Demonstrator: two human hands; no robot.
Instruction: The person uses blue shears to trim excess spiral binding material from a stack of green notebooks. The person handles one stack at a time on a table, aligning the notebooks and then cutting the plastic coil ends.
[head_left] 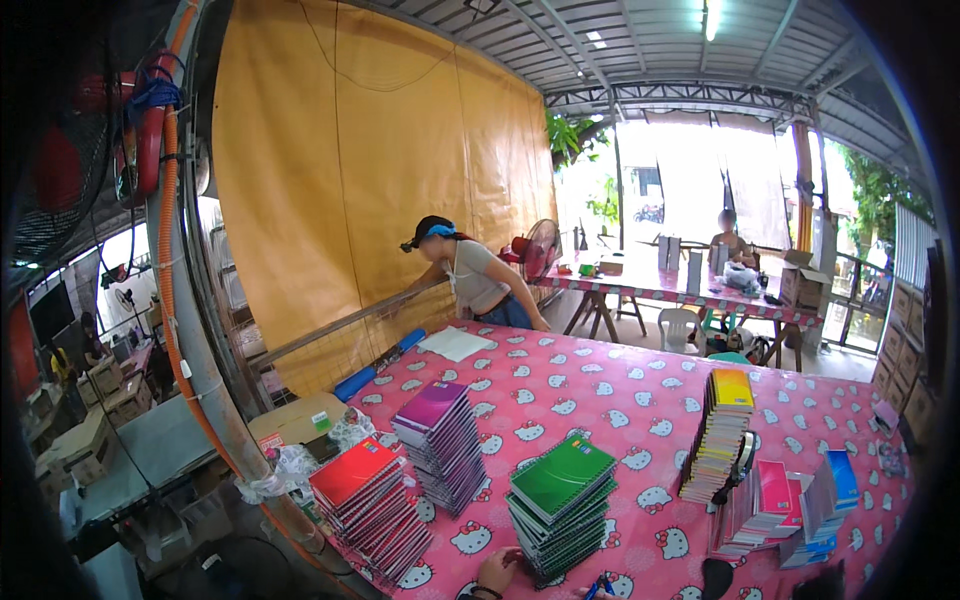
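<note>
My left hand (496, 572), a dark band at its wrist, rests at the lower left side of a stack of green spiral notebooks (562, 480). Its fingers look extended toward the stack, partly hidden. At the bottom edge, my right hand (612, 596) is mostly cut off, closed on a small blue-handled tool (600, 586) whose kind I cannot make out. Left of the green stack stand a stack of red spiral notebooks (358, 478) and, farther back, a tall purple one (436, 412).
Yellow notebooks (730, 390), pink notebooks (770, 490) and blue notebooks (840, 480) stand in stacks on the right of the pink patterned tablecloth (600, 400). A post (215, 400) rises at left. A person (485, 275) leans at the table's far side, near a fan (540, 248).
</note>
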